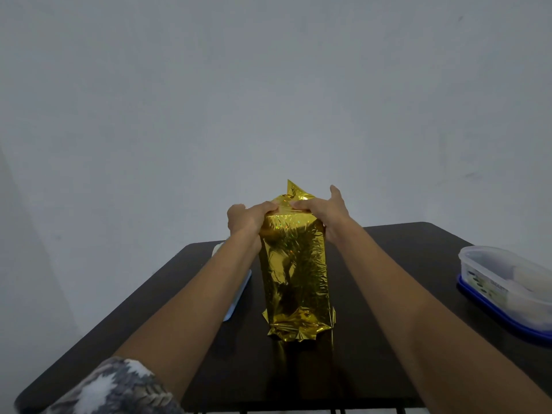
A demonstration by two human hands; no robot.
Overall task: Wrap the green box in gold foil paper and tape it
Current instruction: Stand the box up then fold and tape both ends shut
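A tall box stands upright on the dark table [388, 264], fully covered in crinkled gold foil paper [294, 273]; no green shows. Loose foil flares out at its base and a pointed flap sticks up at the top. My left hand [248, 219] presses the foil at the top left edge of the box. My right hand [322, 209] grips the top right edge, with its fingers laid over the folded foil on top. No tape is visible.
A clear plastic container [504, 279] with a blue lid under it sits at the table's right edge. A pale blue flat item [239, 294] lies left of the box, mostly hidden by my left forearm. A plain grey wall stands behind.
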